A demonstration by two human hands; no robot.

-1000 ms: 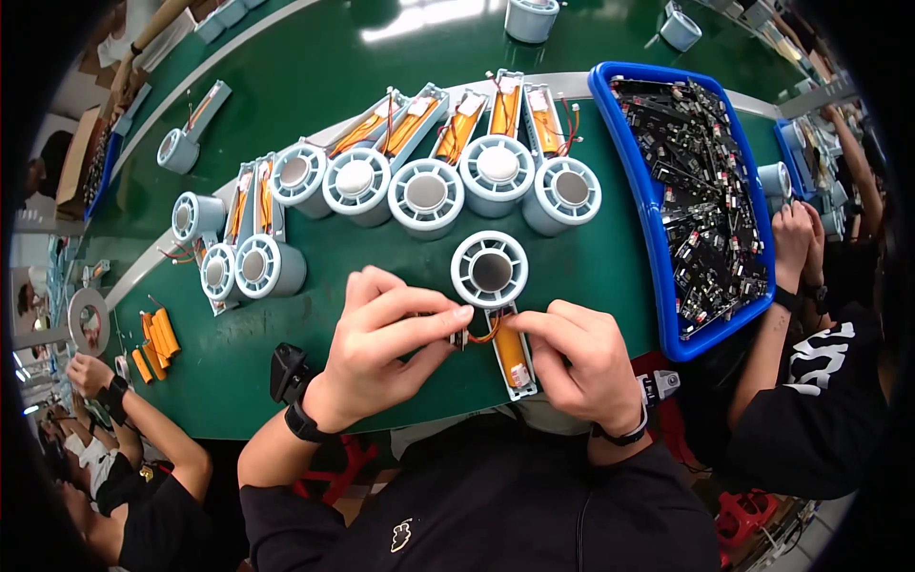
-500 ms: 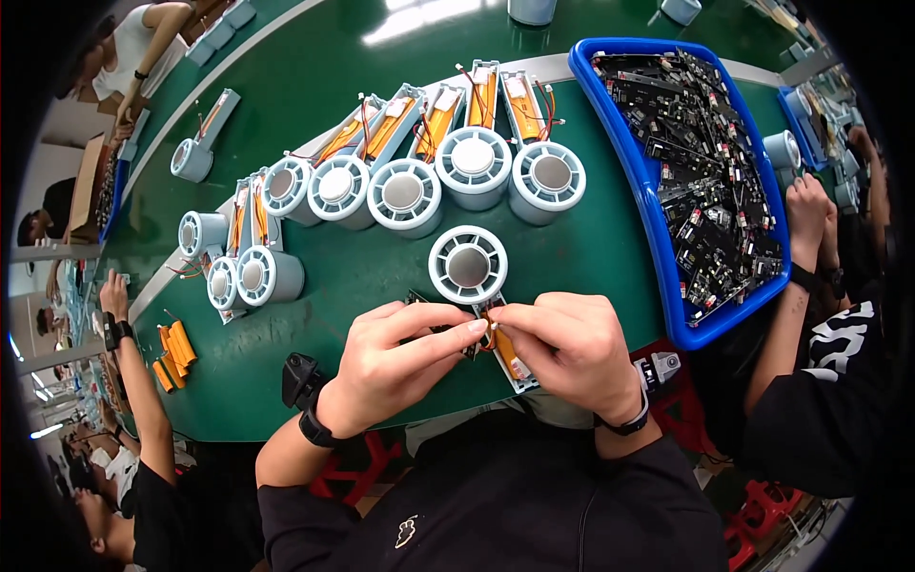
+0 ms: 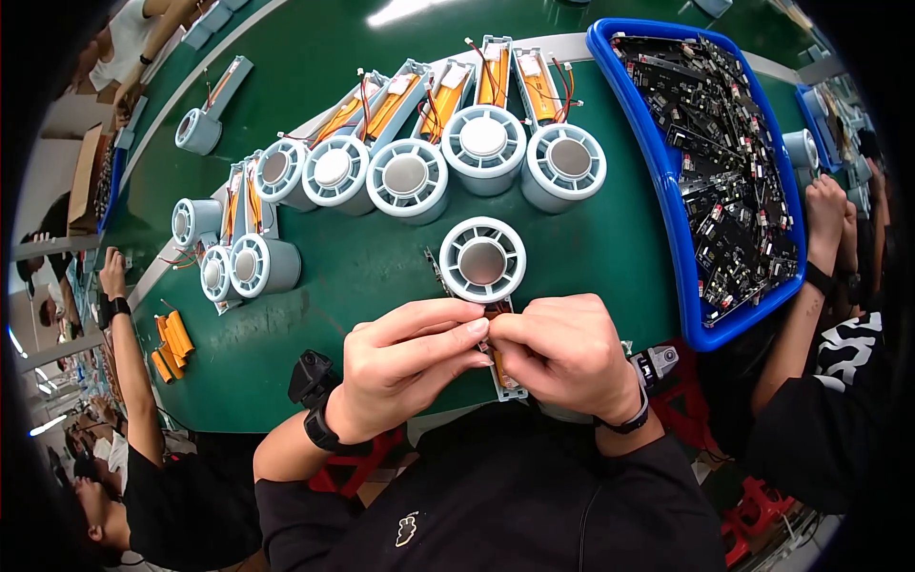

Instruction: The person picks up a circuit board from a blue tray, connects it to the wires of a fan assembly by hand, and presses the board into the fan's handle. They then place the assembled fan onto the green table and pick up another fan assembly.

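Note:
Just in front of me lies a pale blue device with a round, spoked head (image 3: 482,261) and a narrow handle holding an orange battery (image 3: 503,375). My left hand (image 3: 405,357) is closed on a slim dark circuit board (image 3: 436,271), which slants beneath its fingers, mostly covered. Against these fingertips, over the handle, my right hand (image 3: 567,353) pinches with thumb and forefinger. The small plug of the battery wires seen there half a second ago is now hidden between the fingertips.
Several similar devices (image 3: 408,181) with orange batteries and loose wires stand across the green table (image 3: 353,262). A blue tray (image 3: 679,276) heaped with circuit boards is at the right. Loose orange batteries (image 3: 173,345) lie at the left. Co-workers' arms (image 3: 135,372) reach in from both sides.
My fingertips have drawn closer together over the handle, covering the plug and wires. The board has shifted and tilted nearer the device head. The whole view has moved slightly.

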